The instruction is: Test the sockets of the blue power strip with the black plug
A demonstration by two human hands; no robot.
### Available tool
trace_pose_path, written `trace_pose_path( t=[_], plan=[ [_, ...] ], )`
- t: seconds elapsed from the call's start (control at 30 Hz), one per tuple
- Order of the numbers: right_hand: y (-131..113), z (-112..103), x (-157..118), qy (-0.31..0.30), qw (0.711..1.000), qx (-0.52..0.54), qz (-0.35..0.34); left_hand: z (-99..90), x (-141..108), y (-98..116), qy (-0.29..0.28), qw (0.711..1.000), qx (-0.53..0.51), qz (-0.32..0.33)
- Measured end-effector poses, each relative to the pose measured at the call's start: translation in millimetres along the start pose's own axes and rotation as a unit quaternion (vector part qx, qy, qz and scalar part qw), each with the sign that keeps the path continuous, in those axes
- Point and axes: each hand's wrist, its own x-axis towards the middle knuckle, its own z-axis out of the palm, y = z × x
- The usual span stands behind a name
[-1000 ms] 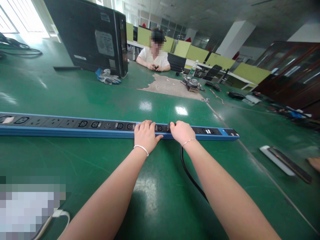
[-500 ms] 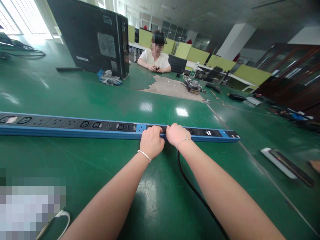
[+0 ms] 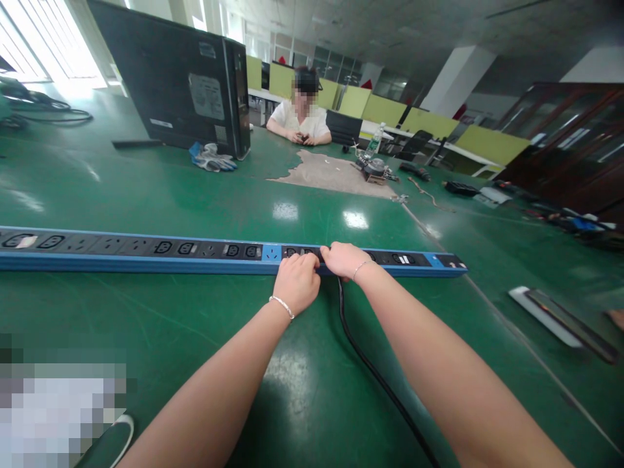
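Observation:
A long blue power strip (image 3: 146,263) with a row of black sockets and a few blue sections lies across the green table in front of me. My left hand (image 3: 296,281) is closed on its front edge just right of a blue socket (image 3: 272,253), its fingertips over the sockets. Beside it, my right hand (image 3: 345,261) is closed around the end of a black power cable (image 3: 364,354). That end is hidden under the fingers against the strip, so whether it sits in a socket cannot be seen. From there the cable runs down toward me, past my right forearm.
A black computer tower (image 3: 175,78) stands at the back left, with gloves (image 3: 213,158) at its base. Across the table sits a person (image 3: 302,120). A bottle (image 3: 375,141) and metal parts (image 3: 375,169) are behind; a white-and-dark bar (image 3: 546,315) lies right.
My right hand has turned slightly, its wrist shifting right, and the cable under it now hangs a little farther left. My left hand keeps its place on the strip.

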Motion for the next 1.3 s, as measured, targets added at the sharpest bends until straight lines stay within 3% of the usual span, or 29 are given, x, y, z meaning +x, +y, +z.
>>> trace_pose_path(
  t=[0.07, 0.17, 0.27, 0.4, 0.5, 0.6, 0.77, 0.93, 1.07, 1.3],
  plan=[
    [14, 5, -3, 0.017, 0.999, 0.045, -0.008, -0.9, 2, 1, -0.001, 1.0, 0.003, -0.019],
    [34, 21, -8, 0.187, 0.98, 0.049, 0.048, -2.4, 5, 6, -0.009, 0.999, 0.008, -0.048],
    [43, 42, -12, 0.301, 0.948, 0.02, 0.105, -3.6, 11, 13, -0.017, 0.996, 0.026, -0.082],
    [47, 62, -14, 0.384, 0.923, 0.004, 0.032, -6.6, 34, 21, -0.049, 0.992, 0.016, -0.117],
    [53, 66, -15, 0.389, 0.921, 0.021, -0.015, -11.4, 55, 29, -0.096, 0.991, 0.024, -0.095],
    [60, 66, -17, 0.387, 0.921, 0.037, -0.011, -15.8, 69, 39, -0.133, 0.985, 0.085, -0.07],
    [60, 65, -17, 0.402, 0.914, 0.056, -0.004, -14.0, 72, 51, -0.188, 0.971, 0.117, -0.087],
    [58, 71, -8, 0.404, 0.909, 0.095, -0.041, -6.9, 74, 53, -0.166, 0.974, 0.115, -0.106],
    [61, 77, 0, 0.423, 0.897, 0.12, -0.05, -4.6, 74, 55, -0.183, 0.968, 0.12, -0.124],
    [62, 81, 3, 0.444, 0.885, 0.133, -0.051, -4.0, 63, 62, -0.164, 0.97, 0.128, -0.124]
  ],
)
